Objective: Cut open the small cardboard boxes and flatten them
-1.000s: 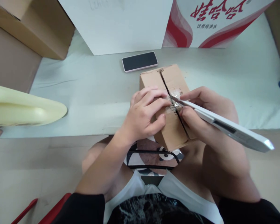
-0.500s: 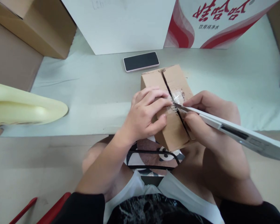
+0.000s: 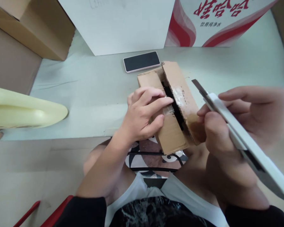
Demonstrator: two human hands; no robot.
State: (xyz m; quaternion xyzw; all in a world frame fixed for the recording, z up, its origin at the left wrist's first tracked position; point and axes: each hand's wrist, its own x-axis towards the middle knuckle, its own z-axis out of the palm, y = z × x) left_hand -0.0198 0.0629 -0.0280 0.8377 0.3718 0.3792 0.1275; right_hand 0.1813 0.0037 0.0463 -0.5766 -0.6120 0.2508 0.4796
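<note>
A small brown cardboard box (image 3: 172,137) sits near the table's front edge. Its right top flap (image 3: 176,78) is tilted up, and a dark gap runs along the seam. Torn clear tape clings to both flaps. My left hand (image 3: 144,116) rests on the left flap with fingers spread, the index fingertip at the gap. In my right hand (image 3: 219,135) is a white utility knife (image 3: 229,121), its blade out and pointing away from me, clear of the cardboard. That hand is beside the raised flap, its outer fingers blurred.
A phone (image 3: 142,61) lies behind the box. Farther back stand a white box (image 3: 123,28) and a red-and-white printed carton (image 3: 183,31). Brown cartons (image 3: 47,34) are at the far left, and a pale yellow object (image 3: 38,108) juts in below them.
My right hand has lifted the knife out of the seam and moved right, turning it. The box's right flap has risen, widening the gap. My left hand stays on the left flap.
</note>
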